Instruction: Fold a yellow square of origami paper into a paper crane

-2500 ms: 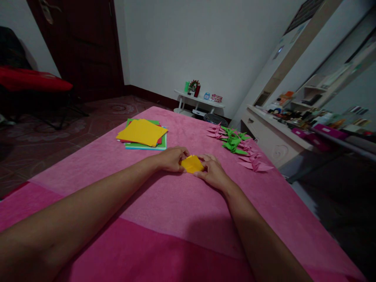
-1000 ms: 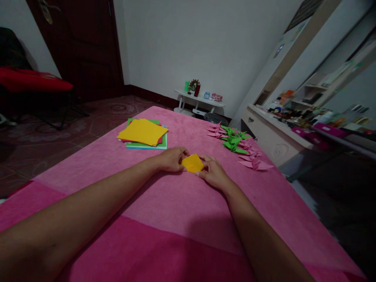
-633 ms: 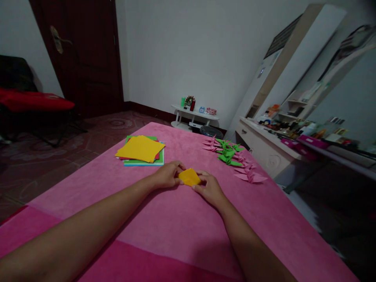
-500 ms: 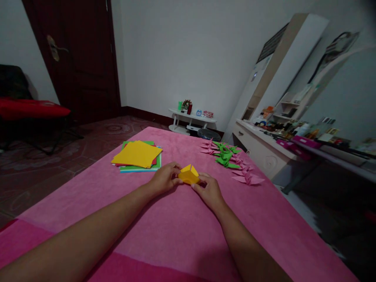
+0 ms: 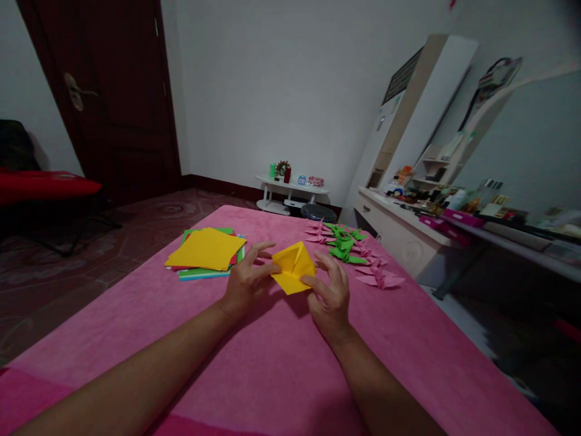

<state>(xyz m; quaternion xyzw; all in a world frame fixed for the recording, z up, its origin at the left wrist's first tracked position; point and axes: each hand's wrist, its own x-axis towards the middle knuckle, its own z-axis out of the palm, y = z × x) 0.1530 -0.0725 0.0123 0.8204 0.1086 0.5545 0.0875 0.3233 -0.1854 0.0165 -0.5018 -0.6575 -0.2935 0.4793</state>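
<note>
A partly folded sheet of yellow origami paper [image 5: 293, 266] is held between my two hands, tilted a little above the pink cloth, with crease lines fanning from its middle. My left hand [image 5: 249, 275] pinches its left edge between thumb and fingers. On the other side, my right hand [image 5: 330, 293] grips the lower right edge, its thumb lying on the front of the paper. Some fingertips behind the sheet are hidden.
To the left lies a stack of coloured paper [image 5: 206, 249], yellow on top. Several pink and green folded cranes [image 5: 345, 247] rest at the right on the pink cloth [image 5: 267, 363]. A dressing table [image 5: 403, 224] crowded with bottles stands beyond the right edge.
The yellow paper has been lifted and opened out from a compact folded shape into a wider one. Both hands have risen and turned, and the camera view has shifted slightly.
</note>
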